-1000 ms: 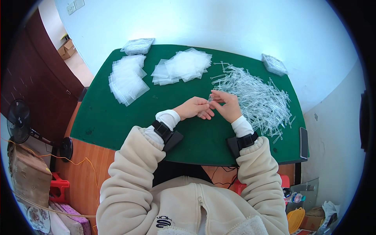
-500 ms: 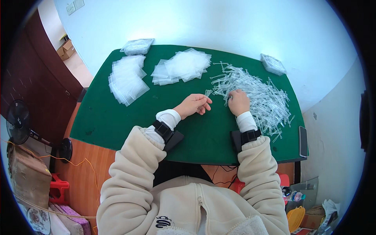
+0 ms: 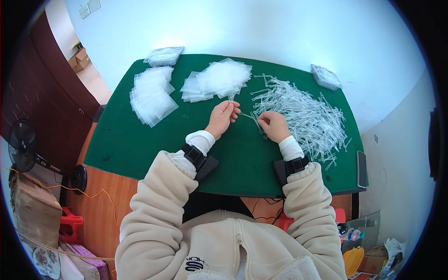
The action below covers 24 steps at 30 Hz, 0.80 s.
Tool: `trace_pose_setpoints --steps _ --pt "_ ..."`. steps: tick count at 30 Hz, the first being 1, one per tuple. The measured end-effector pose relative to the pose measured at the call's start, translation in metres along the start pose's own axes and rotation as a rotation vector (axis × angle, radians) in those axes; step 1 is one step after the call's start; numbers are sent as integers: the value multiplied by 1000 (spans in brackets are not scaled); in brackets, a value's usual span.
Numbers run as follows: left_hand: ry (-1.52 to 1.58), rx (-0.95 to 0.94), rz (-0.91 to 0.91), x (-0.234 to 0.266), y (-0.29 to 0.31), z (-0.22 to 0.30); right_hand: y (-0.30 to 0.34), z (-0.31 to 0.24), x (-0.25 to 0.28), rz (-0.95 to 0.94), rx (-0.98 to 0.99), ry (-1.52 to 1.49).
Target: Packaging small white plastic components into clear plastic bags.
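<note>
Several clear flat bags [image 3: 151, 100] lie fanned out on the green tabletop [image 3: 140, 144], left of the left hand [image 3: 222, 119] and farther from the person than it. Behind that fan, a packed clear bundle [image 3: 164, 56] sits at the far edge, well apart from the same hand. A second spread of bags [image 3: 217, 79] lies just beyond the left hand's fingertips. The left hand is curled, thumb against fingers, holding small clear pieces [image 3: 231, 97] that poke out past the fingertips; their number is too small to make out. Near it, the right hand [image 3: 274, 127] has thumb and fingers drawn together on a thin clear stick [image 3: 248, 115] slanting toward the left hand. Close beside the right hand, to its right, spreads a large loose heap of clear sticks [image 3: 303, 114]. Well beyond that hand rests another clear bundle [image 3: 326, 77]; to its right lies a phone [image 3: 361, 170].
</note>
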<state>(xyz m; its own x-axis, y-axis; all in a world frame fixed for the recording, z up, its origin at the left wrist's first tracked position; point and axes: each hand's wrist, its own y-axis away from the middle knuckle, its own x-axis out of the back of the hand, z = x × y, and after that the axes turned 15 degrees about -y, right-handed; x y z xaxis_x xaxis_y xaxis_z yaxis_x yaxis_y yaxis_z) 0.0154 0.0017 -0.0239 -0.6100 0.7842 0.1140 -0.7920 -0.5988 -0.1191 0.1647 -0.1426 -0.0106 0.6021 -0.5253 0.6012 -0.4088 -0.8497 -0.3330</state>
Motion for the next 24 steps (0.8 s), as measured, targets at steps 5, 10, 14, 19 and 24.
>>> trace_pose_setpoints --steps 5,10,14,19,24 --pt "-33 -1 59 0 -1 0 0 -2 -1 134 -25 -154" --pt "41 29 -49 -6 2 8 -6 -5 -6 263 -56 -725" --pt "146 -40 -115 -13 9 19 4 -23 -12 31 -223 -991" --pt "216 -129 -156 -20 14 23 11 -40 -20 -101 -260 -1028" --pt "256 -103 -147 -19 12 21 11 -40 -22 -66 -171 -1037"
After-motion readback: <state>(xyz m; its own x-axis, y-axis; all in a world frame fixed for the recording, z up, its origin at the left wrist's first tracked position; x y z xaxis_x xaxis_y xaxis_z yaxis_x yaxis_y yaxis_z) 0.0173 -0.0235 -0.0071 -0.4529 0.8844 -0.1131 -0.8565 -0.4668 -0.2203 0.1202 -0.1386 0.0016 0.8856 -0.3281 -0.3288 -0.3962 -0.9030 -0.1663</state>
